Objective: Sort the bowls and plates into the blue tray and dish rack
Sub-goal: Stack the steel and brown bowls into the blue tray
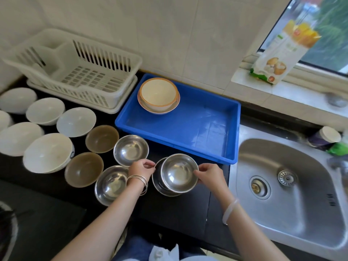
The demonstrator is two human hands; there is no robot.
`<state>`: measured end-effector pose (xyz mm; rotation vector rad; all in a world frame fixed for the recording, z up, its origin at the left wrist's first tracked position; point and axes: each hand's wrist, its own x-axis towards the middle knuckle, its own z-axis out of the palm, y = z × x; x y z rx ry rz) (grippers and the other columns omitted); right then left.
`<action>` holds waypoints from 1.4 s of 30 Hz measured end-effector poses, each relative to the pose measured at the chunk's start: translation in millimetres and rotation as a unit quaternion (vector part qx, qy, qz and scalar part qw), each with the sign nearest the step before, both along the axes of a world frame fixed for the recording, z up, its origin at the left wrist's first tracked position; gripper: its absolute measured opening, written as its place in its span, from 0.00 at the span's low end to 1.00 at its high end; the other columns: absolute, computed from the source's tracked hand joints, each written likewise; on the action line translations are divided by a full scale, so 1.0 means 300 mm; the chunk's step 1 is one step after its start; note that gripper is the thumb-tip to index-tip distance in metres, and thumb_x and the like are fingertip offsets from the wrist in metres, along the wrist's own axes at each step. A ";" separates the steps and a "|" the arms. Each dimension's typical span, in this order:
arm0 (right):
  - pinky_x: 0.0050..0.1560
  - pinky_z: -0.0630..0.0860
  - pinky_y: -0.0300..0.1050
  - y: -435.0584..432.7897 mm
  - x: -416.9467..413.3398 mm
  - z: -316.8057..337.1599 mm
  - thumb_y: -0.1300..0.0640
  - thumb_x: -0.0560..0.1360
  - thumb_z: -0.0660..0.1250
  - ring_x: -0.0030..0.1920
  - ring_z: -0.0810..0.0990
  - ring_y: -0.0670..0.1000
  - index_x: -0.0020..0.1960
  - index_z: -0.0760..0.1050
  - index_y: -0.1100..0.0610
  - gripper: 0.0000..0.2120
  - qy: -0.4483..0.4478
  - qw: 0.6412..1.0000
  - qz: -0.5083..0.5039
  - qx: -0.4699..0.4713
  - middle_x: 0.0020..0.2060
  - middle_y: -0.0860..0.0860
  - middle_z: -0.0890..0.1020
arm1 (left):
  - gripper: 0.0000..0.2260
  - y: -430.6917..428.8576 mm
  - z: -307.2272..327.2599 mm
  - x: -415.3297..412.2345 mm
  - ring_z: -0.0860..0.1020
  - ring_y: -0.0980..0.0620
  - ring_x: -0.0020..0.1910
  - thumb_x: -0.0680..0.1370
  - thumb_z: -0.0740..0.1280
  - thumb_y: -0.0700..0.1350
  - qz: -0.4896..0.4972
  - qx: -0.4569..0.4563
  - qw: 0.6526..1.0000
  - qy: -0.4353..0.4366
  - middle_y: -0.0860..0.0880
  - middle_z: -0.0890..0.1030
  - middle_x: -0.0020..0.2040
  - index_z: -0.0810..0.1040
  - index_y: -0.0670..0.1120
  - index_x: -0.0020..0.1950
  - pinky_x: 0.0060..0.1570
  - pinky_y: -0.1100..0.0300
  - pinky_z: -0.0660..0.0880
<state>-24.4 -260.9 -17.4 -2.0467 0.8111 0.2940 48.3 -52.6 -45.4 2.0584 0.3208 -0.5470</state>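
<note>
My right hand [209, 175] pinches the right rim of a steel bowl [178, 173], which sits tilted over a second steel bowl [157, 182] beneath it. My left hand [142, 167] pinches the left rim of that lower bowl. Just behind them stands the blue tray [197, 127], with two stacked cream bowls [159, 95] in its far left corner. The white dish rack [79, 72] at the back left holds nothing. Two more steel bowls [130, 149] [111, 185], two brown bowls [101, 138] [83, 169] and several white bowls [48, 152] lie on the dark counter at left.
A steel sink [290, 187] lies at right with two drains. A food packet [276, 53] leans on the window sill. A capped jar [325, 138] stands behind the sink. A stove edge shows at the lower left.
</note>
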 end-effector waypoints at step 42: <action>0.33 0.81 0.40 -0.169 0.290 0.117 0.56 0.74 0.70 0.33 0.83 0.50 0.53 0.79 0.59 0.10 -0.091 0.947 -0.136 0.276 0.43 0.53 0.82 | 0.13 -0.188 0.231 0.254 0.79 0.50 0.41 0.77 0.63 0.36 0.060 -0.330 0.935 0.115 0.45 0.79 0.44 0.72 0.41 0.61 0.43 0.58 0.77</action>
